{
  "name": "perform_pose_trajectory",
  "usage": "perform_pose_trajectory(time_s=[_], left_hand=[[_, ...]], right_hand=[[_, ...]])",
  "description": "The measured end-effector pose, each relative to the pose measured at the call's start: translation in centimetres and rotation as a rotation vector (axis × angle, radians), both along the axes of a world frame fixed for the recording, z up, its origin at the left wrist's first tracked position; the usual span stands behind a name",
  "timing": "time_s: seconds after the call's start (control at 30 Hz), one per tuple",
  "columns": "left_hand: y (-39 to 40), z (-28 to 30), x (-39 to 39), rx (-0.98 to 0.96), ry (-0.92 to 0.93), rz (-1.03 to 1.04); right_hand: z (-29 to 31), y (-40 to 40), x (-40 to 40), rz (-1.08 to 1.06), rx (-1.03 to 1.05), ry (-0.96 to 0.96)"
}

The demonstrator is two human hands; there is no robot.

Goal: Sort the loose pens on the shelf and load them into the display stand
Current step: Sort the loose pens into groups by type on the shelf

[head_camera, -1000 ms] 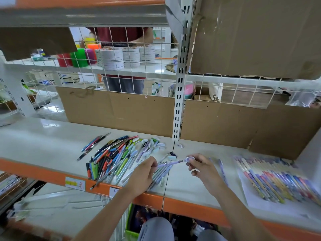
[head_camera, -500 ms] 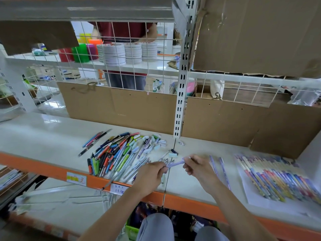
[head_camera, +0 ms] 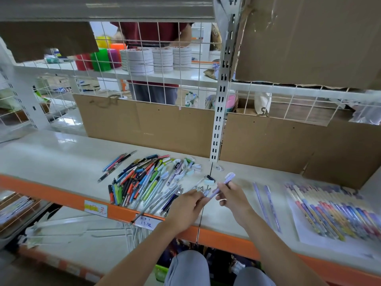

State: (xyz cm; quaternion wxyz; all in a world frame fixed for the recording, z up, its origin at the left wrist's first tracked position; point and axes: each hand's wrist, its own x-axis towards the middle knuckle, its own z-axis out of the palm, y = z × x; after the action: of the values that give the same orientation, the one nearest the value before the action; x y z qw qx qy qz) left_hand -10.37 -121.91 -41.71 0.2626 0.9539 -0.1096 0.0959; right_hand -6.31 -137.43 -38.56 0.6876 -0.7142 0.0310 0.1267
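The right hand (head_camera: 231, 196) pinches a lilac pen (head_camera: 222, 184) near its lower half, fingers curled round the barrel, the capped end pointing up toward 1 o'clock. The left hand (head_camera: 188, 205) sits just beside it at 9 o'clock, fingers curled at the pen's lower tip; whether it truly grips the tip or only steadies it I cannot tell. The pen is held just above the shelf (head_camera: 51, 159), between the loose pile (head_camera: 144, 180) at 10 o'clock and two lilac pens (head_camera: 267, 203) laid out at 3 o'clock; farther right a sorted row (head_camera: 329, 209) lies on white paper. No display stand is in view. Judging by its look, the pen is light, stiff plastic, smooth and somewhat slippery, so a two-finger pinch at mid-barrel should control it well; the cap may pull off if taken there alone. The heaped pens lie crossed over one another, so lifting one by a free end would likely disturb the others least, and round barrels may roll toward the orange edge (head_camera: 61, 195).
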Motion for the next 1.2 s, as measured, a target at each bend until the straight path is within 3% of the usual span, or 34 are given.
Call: perform_pose_trajectory(time_s=[0.07,0.17,0.3,0.37,0.73,1.07,1.2], left_hand=[[0.9,-0.4,-0.2,-0.020,0.018,0.015],[2.3,-1.1,-0.3,-0.013,0.049,0.075],[3.4,-1.5,-0.3,0.031,0.037,0.118],[3.7,-1.5,-0.1,0.044,0.025,0.146],[6.8,-0.9,3.7,0.084,-0.045,0.383],[7.0,1.3,6.9,0.281,0.251,0.485],[8.4,1.8,5.5,0.380,0.272,0.475]], right_hand=[[0.0,-0.7,0.5,0.012,-0.129,-0.048],[-1.0,-2.1,1.5,0.078,-0.492,-0.153],[-2.5,-3.9,2.3,0.146,-0.930,-0.189],[-2.8,-4.6,2.6,0.155,-1.052,-0.194],[-2.0,-5.3,3.5,0.096,-1.251,-0.319],[-2.4,1.2,4.2,0.351,-1.017,-0.519],[-1.8,5.0,6.2,0.440,-0.994,-0.588]])
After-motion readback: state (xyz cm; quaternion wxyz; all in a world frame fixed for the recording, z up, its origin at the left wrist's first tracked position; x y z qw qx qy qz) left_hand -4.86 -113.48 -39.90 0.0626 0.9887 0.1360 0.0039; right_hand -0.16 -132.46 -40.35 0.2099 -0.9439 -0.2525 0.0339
